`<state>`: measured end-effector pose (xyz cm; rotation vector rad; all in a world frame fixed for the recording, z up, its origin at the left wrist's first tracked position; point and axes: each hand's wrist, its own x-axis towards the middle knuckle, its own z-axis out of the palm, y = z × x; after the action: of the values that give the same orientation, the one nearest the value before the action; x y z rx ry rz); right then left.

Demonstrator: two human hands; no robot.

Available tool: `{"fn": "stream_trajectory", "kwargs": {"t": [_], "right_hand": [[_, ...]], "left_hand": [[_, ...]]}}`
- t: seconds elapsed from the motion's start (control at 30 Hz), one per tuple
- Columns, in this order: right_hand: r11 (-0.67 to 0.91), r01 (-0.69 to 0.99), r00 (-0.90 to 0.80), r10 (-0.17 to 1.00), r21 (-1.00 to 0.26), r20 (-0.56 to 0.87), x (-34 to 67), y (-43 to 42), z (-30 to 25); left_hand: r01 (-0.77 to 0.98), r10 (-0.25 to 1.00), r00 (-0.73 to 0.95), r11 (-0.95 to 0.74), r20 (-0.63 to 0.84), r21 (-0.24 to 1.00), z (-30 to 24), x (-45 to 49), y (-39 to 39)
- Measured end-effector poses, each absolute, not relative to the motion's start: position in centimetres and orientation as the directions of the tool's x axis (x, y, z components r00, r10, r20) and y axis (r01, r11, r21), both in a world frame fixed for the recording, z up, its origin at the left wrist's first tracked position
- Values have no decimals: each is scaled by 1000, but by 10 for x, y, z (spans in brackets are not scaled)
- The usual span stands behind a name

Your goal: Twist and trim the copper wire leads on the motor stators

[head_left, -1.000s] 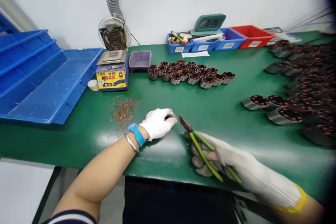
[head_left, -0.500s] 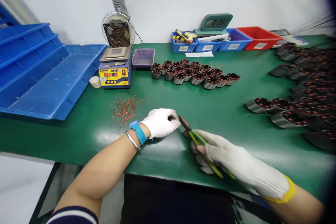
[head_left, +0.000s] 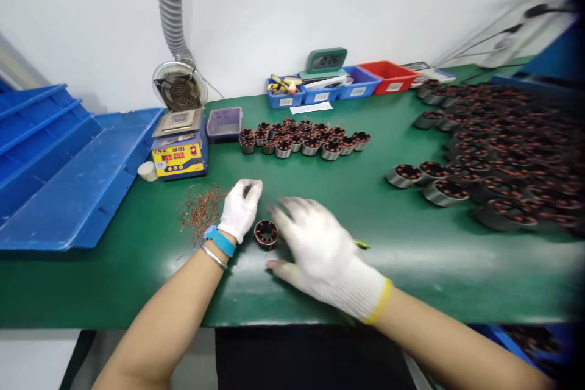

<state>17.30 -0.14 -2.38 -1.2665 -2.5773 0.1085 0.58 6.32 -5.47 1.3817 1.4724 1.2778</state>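
My left hand [head_left: 241,208], in a white glove, has its fingers drawn together above the table. What they hold, if anything, cannot be made out. Close by on its left lies a pile of copper wire offcuts [head_left: 201,213]. One stator with copper windings [head_left: 265,234] stands upright on the table between my two hands. My right hand [head_left: 317,247], gloved and slightly blurred, is open beside that stator, with fingers and thumb apart on its right side. A green handle tip of the cutters [head_left: 361,244] shows on the table past the right hand, which hides the rest.
Grouped stators [head_left: 311,145] stand at mid-table, and many more [head_left: 498,164] fill the right. A yellow-fronted solder pot [head_left: 180,158] sits back left beside a blue tray [head_left: 91,195] and a purple bin [head_left: 224,124]. Tool bins [head_left: 320,95] and a clock [head_left: 327,61] line the wall.
My right hand has let go of the cutters and moved left, opening beside the stator, which now shows on the table. My left hand has drawn toward the wire pile. The view has shifted.
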Motion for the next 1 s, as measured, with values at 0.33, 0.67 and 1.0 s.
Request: {"fn": "stream_trajectory", "kwargs": {"t": [0.33,0.67,1.0], "right_hand": [[140,931,-106,987,-337,119,240,47,-36],[391,843,-415,910,-370,16,221,-42,-46],[-67,810,52,998,-582,-42,290,-40,-77]], "left_hand": [[276,976,-159,-99,147,956,-63,2,71],[312,968,-186,-106,170,944,-63,3,74],[776,868,141,-395,475,491,-59,53,31]]}}
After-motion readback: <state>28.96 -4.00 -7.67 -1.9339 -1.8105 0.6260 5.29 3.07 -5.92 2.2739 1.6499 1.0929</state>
